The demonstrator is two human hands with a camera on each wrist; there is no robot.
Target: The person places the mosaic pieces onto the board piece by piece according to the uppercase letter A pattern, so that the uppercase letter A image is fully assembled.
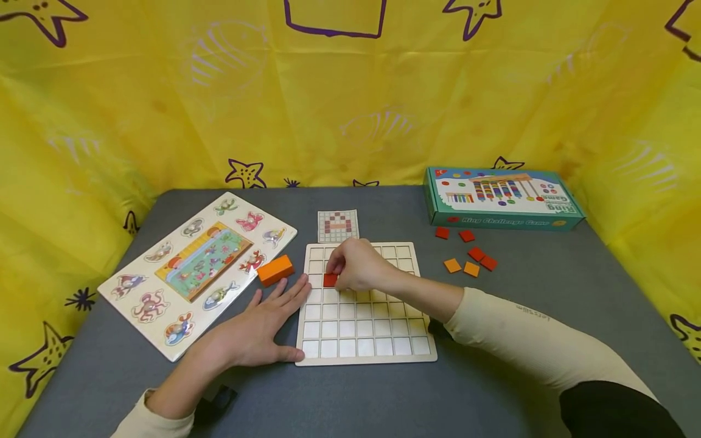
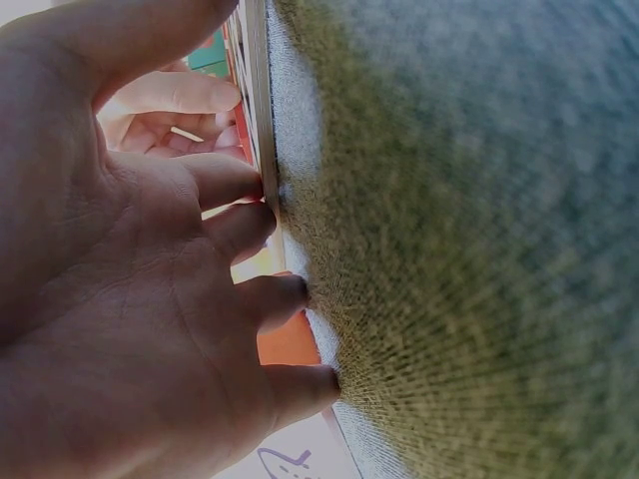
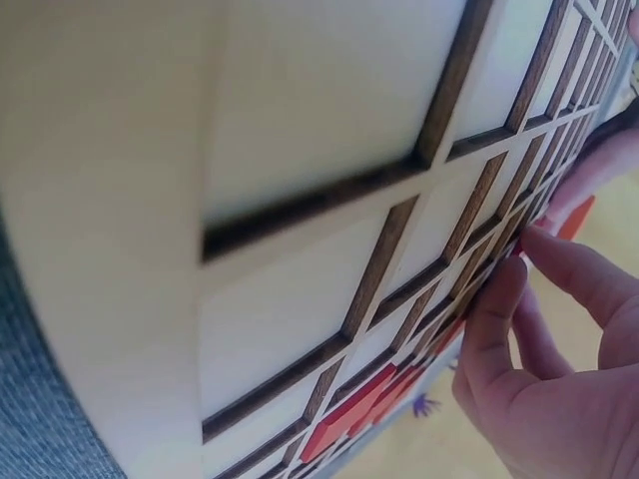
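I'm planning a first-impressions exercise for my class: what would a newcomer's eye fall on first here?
Probably the bright yellow cloth filling the background behind the grey table. Next, near the centre, the right hand pinching a red tile at the wooden grid board, with the left hand at the board's left edge. The green game box at the far right also stands out.

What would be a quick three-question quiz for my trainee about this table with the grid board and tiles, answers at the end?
1. What colour is the tile at the right hand's fingertips: A) green, B) red, C) blue?
2. True or false: the left hand is at the left edge of the grid board.
3. How many loose tiles lie on the table to the right of the board?

Key: 1. B; 2. True; 3. Six.
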